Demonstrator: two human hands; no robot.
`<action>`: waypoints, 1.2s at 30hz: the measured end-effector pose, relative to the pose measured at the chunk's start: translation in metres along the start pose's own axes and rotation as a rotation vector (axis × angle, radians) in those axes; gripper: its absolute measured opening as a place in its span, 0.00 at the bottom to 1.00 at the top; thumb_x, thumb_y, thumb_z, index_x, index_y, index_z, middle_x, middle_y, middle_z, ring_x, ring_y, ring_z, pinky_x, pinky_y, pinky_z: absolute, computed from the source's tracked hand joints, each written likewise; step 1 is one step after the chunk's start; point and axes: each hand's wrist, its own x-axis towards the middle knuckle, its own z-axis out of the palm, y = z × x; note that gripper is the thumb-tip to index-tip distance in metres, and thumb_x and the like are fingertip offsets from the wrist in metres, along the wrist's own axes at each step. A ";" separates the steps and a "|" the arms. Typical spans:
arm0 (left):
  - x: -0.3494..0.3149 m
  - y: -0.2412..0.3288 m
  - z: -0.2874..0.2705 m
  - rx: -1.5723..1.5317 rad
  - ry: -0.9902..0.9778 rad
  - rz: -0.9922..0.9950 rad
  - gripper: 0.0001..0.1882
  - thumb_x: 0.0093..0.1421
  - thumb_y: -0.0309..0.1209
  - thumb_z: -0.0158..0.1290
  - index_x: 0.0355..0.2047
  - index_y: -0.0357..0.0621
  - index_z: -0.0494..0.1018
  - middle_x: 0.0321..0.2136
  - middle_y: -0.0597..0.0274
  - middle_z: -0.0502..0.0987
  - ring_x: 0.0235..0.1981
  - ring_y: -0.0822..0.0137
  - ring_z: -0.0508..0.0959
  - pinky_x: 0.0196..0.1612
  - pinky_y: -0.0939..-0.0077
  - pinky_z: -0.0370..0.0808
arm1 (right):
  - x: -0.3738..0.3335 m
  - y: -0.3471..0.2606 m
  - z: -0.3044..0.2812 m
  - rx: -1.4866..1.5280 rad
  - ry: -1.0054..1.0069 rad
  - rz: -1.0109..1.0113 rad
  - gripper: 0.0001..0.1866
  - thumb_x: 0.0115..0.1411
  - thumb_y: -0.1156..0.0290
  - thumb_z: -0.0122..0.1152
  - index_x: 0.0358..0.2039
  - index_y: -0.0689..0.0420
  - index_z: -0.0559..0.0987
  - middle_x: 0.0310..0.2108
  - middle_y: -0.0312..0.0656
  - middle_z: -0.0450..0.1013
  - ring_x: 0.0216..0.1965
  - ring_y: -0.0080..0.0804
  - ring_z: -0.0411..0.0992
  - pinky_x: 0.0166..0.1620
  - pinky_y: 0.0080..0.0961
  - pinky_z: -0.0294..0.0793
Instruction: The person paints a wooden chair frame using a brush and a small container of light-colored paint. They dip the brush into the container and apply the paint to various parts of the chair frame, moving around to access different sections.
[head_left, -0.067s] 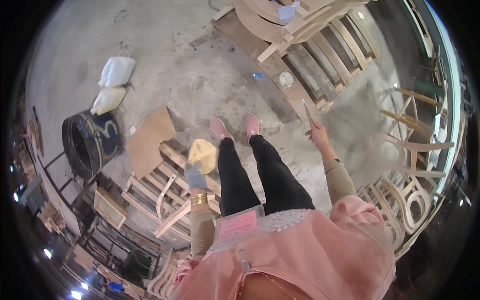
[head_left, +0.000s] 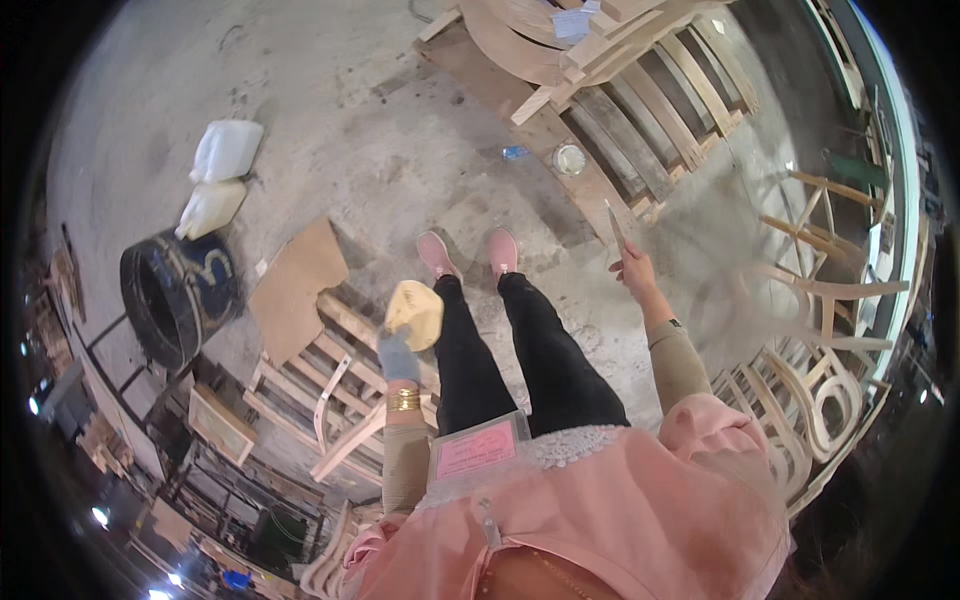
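Pale-yellow rounded piece (head_left: 418,312) shifted rightward

Head view: at left, a black cylindrical drum (head_left: 216,278), contents too dark to tell. Grey-gloved left hand (head_left: 397,353) grips the piece's near edge; bare right hand (head_left: 637,272) grips a slim grey pointed blade (head_left: 615,226).

Around the matt pink shoes (head_left: 437,252) spreads stained, rough-looking grey concrete floor (head_left: 330,120). Beyond them to the right, the pallet (head_left: 505,95) is rough, bare wood; further right of them, chair frames (head_left: 840,290) look like smoother unvarnished wood. Left of the shoes stand translucent plastic jugs (head_left: 226,150) and a scuffed dark drum (head_left: 213,275). Just left of and nearer than them, the pale yellow piece (head_left: 414,315) looks smooth, its material unclear, against a matt cloth glove (head_left: 398,356) and glossy metal bangles (head_left: 404,399). To their right, the pointed tool (head_left: 615,225) looks metallic.
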 end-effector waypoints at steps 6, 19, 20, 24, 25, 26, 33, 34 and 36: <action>0.073 -0.072 0.048 0.196 -0.205 -0.122 0.16 0.48 0.22 0.50 0.40 0.33 0.67 0.33 0.60 0.72 0.32 0.70 0.71 0.36 0.77 0.70 | 0.094 0.026 0.035 -0.099 0.225 0.070 0.19 0.58 0.63 0.45 0.51 0.48 0.71 0.21 0.41 0.73 0.21 0.25 0.71 0.25 0.22 0.70; 0.151 -0.159 0.066 0.222 -0.235 -0.254 0.18 0.48 0.20 0.49 0.42 0.32 0.66 0.36 0.57 0.72 0.35 0.71 0.73 0.40 0.79 0.70 | 0.365 0.089 0.004 -0.765 0.452 0.039 0.20 0.54 0.67 0.44 0.47 0.44 0.73 0.44 0.48 0.71 0.46 0.47 0.69 0.48 0.38 0.68; 0.148 -0.161 0.063 0.268 -0.231 -0.247 0.18 0.48 0.20 0.50 0.42 0.32 0.66 0.35 0.57 0.72 0.35 0.71 0.73 0.40 0.79 0.70 | 0.365 0.091 0.005 -0.784 0.424 0.078 0.19 0.54 0.67 0.44 0.47 0.43 0.73 0.45 0.47 0.70 0.46 0.46 0.69 0.48 0.37 0.68; 0.134 -0.172 0.053 0.396 -0.194 -0.224 0.18 0.50 0.21 0.51 0.43 0.32 0.66 0.35 0.57 0.73 0.35 0.71 0.73 0.40 0.79 0.70 | 0.350 0.083 0.012 -0.937 0.310 0.136 0.18 0.56 0.69 0.48 0.47 0.45 0.73 0.42 0.44 0.72 0.46 0.43 0.69 0.48 0.36 0.68; 0.137 -0.178 0.058 0.399 -0.218 -0.231 0.18 0.50 0.21 0.51 0.43 0.32 0.66 0.35 0.57 0.73 0.35 0.71 0.73 0.40 0.79 0.70 | 0.351 0.093 -0.007 -0.987 0.330 0.125 0.17 0.56 0.69 0.47 0.46 0.46 0.74 0.42 0.45 0.72 0.46 0.43 0.69 0.47 0.36 0.69; 0.136 -0.178 0.059 0.352 -0.258 -0.304 0.19 0.51 0.23 0.52 0.44 0.32 0.65 0.35 0.57 0.72 0.35 0.71 0.73 0.40 0.79 0.70 | 0.352 0.103 -0.026 -1.037 0.343 0.113 0.16 0.57 0.69 0.46 0.45 0.46 0.75 0.41 0.46 0.72 0.45 0.43 0.70 0.46 0.35 0.70; 0.131 -0.167 0.092 0.301 -0.255 -0.374 0.19 0.52 0.25 0.52 0.44 0.33 0.65 0.36 0.57 0.72 0.36 0.71 0.73 0.41 0.78 0.70 | 0.382 0.144 -0.041 -1.397 0.312 -0.066 0.11 0.56 0.72 0.49 0.37 0.51 0.78 0.39 0.42 0.73 0.43 0.39 0.72 0.42 0.33 0.73; 0.126 -0.156 0.103 0.301 -0.235 -0.401 0.19 0.52 0.25 0.52 0.44 0.33 0.65 0.36 0.57 0.72 0.36 0.71 0.73 0.40 0.78 0.70 | 0.385 0.143 -0.037 -1.486 0.284 -0.048 0.10 0.56 0.71 0.49 0.36 0.51 0.79 0.39 0.41 0.74 0.43 0.38 0.72 0.41 0.31 0.73; 0.123 -0.148 0.115 0.286 -0.245 -0.392 0.18 0.52 0.24 0.51 0.44 0.33 0.65 0.36 0.57 0.72 0.35 0.71 0.73 0.39 0.78 0.71 | 0.392 0.134 -0.030 -1.656 0.216 -0.005 0.10 0.57 0.68 0.49 0.35 0.51 0.79 0.40 0.39 0.74 0.42 0.35 0.73 0.40 0.29 0.73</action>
